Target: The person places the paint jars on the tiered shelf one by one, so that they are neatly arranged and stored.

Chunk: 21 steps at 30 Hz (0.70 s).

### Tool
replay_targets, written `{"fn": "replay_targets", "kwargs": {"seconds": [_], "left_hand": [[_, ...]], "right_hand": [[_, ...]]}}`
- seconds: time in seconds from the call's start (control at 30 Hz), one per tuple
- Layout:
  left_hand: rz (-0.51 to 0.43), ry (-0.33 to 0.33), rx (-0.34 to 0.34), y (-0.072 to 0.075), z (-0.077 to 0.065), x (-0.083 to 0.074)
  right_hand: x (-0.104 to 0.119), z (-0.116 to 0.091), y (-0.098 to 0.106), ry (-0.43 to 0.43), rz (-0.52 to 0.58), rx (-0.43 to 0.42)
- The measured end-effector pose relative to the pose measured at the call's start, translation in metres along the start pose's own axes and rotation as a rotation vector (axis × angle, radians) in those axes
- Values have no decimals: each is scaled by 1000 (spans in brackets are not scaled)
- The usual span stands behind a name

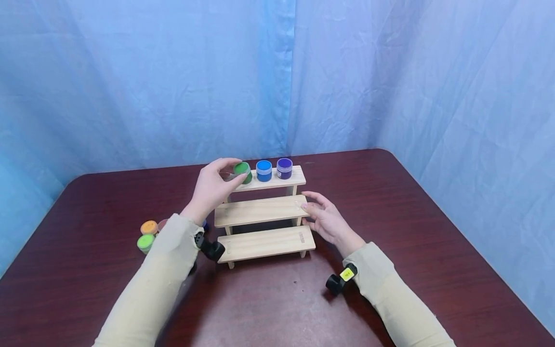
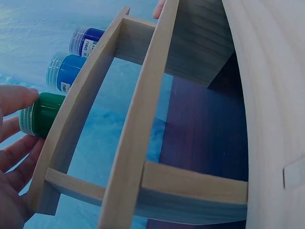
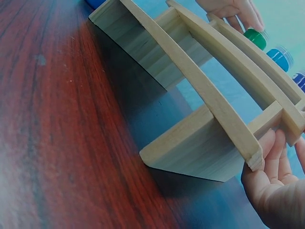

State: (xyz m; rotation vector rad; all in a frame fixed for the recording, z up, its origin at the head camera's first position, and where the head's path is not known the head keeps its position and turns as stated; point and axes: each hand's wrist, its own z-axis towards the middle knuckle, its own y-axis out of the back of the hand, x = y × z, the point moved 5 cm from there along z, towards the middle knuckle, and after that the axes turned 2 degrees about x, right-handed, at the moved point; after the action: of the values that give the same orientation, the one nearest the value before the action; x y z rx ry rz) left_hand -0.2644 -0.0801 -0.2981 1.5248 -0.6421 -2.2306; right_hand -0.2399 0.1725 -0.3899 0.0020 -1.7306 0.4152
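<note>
A three-step wooden stand [image 1: 260,210] rests on the table. On its top step, at the left end, sits a green paint jar [image 1: 242,171]. My left hand [image 1: 212,185] holds that jar between thumb and fingers, as the left wrist view also shows with the green jar [image 2: 47,114] against the step. A blue paint jar [image 1: 264,171] and a purple paint jar [image 1: 284,168] stand in line to its right. My right hand [image 1: 327,219] grips the right end of the middle step; in the right wrist view its fingers [image 3: 274,160] reach under the wood.
Left of the stand, partly behind the left sleeve, are an orange-lidded jar [image 1: 149,227], a light green-lidded jar [image 1: 145,242] and a reddish one [image 1: 162,224]. A dark blue jar [image 1: 205,225] shows beside the left wrist. Blue curtains [image 1: 173,86] hang behind the dark red table [image 1: 390,217].
</note>
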Motion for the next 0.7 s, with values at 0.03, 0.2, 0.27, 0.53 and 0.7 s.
{"fn": "replay_targets", "kwargs": {"seconds": [0.03, 0.2, 0.27, 0.53, 0.7], "left_hand": [[1, 1, 3, 0, 0, 0], [10, -1, 14, 0, 2, -2], [18, -2, 17, 0, 3, -2], [51, 3, 41, 0, 3, -3], [71, -2, 51, 0, 3, -4]], "right_hand": [[0, 0, 0, 0, -1, 0], [0, 0, 0, -1, -7, 3], [0, 0, 0, 0, -7, 5], [0, 0, -1, -1, -3, 6], [-1, 0, -1, 0, 2, 2]]}}
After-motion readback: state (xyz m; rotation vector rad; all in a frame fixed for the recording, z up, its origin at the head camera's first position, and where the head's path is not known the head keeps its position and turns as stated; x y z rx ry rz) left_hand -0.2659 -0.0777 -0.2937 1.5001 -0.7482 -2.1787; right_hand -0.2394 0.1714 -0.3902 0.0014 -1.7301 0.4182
